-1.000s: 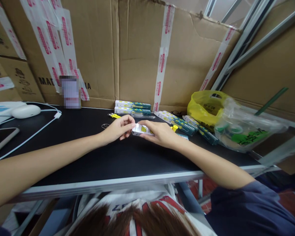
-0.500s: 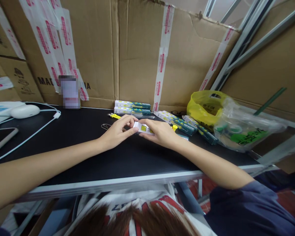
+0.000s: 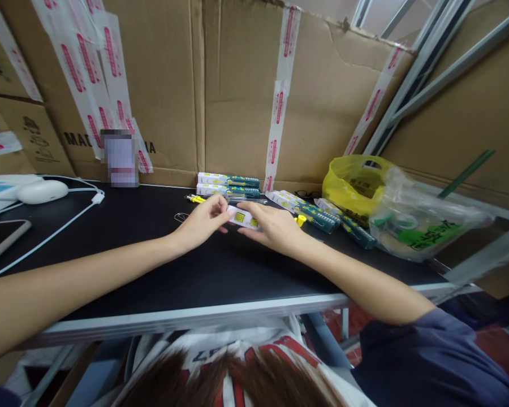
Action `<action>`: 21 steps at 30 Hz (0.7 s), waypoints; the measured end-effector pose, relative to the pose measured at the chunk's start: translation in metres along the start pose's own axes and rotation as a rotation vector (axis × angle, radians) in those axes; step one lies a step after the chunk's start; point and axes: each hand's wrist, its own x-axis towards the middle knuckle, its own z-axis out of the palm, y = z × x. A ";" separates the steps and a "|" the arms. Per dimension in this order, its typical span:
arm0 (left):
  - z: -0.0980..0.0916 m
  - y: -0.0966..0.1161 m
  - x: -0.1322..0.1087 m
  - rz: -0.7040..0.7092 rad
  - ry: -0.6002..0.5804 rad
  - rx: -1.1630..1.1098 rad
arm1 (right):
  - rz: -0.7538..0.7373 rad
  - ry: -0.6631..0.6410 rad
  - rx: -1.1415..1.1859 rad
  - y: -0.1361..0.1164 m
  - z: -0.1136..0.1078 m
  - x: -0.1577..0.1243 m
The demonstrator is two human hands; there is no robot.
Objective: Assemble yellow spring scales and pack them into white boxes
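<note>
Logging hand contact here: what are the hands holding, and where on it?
A small white box: left hand pinches its left end, right hand covers its right end.

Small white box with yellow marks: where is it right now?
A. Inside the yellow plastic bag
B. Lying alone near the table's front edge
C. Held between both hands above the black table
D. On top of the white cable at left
C: the small white box sits between the left hand and right hand, over the black table.

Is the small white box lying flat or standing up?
Flat. The small white box lies lengthwise just above the black table, gripped by left hand and right hand.
</note>
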 end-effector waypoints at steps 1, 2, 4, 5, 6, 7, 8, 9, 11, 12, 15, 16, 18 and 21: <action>-0.004 -0.001 0.004 0.003 0.050 -0.012 | 0.028 0.001 0.013 0.003 -0.001 0.001; -0.009 -0.002 0.008 0.003 0.105 -0.028 | 0.061 -0.005 0.029 0.006 -0.002 0.001; -0.022 -0.004 0.017 -0.018 0.239 -0.062 | 0.116 -0.036 0.075 0.014 -0.002 0.002; -0.030 -0.006 0.022 -0.022 0.296 -0.082 | 0.132 -0.061 0.103 0.018 -0.002 0.002; -0.037 -0.008 0.026 -0.012 0.350 -0.102 | 0.139 -0.089 0.129 0.022 -0.001 0.003; -0.044 -0.010 0.031 0.001 0.416 -0.111 | 0.140 -0.120 0.148 0.025 0.000 0.003; -0.051 -0.012 0.035 0.003 0.472 -0.111 | 0.139 -0.153 0.160 0.027 0.001 0.002; -0.057 -0.014 0.038 -0.009 0.524 -0.108 | 0.139 -0.185 0.163 0.028 0.003 0.002; -0.067 -0.018 0.043 -0.033 0.590 -0.093 | 0.144 -0.226 0.161 0.030 0.005 0.002; -0.071 -0.020 0.044 -0.044 0.606 -0.086 | 0.147 -0.235 0.163 0.030 0.005 0.002; -0.079 -0.024 0.047 -0.074 0.652 -0.066 | 0.149 -0.231 0.193 0.030 0.007 0.002; -0.080 -0.025 0.047 -0.084 0.661 -0.064 | 0.148 -0.228 0.207 0.030 0.008 0.002; -0.081 -0.026 0.046 -0.101 0.671 -0.063 | 0.149 -0.222 0.242 0.030 0.010 0.002; -0.080 -0.027 0.045 -0.111 0.689 -0.060 | 0.162 -0.188 0.319 0.028 0.015 0.002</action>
